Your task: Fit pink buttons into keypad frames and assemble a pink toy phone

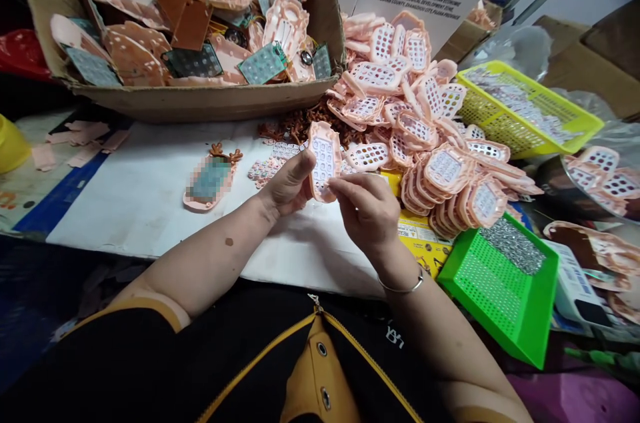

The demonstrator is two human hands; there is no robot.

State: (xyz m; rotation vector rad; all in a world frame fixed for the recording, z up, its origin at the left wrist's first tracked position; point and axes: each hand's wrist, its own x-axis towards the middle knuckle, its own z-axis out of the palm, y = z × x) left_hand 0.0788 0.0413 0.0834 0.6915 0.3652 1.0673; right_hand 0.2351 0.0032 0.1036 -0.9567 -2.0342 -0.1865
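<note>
My left hand (289,184) grips a pink plastic toy-phone shell (319,195) by its left side, thumb on the rim. Inside the shell lies a pale button pad (325,159) with rows of keys. My right hand (367,213) is closed in a pinch at the shell's lower right edge; whatever is between those fingertips is too small to make out. Behind the shell are small loose button pieces (267,171) and brown antler-shaped parts (295,126). Left of my hands lies another pink shell (200,203) with brown antlers, its middle blurred out.
A cardboard box (200,103) of shells and circuit boards stands at the back left. Pink shells (375,76) are heaped and stacked (445,169) at right. A yellow basket (535,133) holds pale pieces; a green tray (530,323) holds small metal screws (515,246).
</note>
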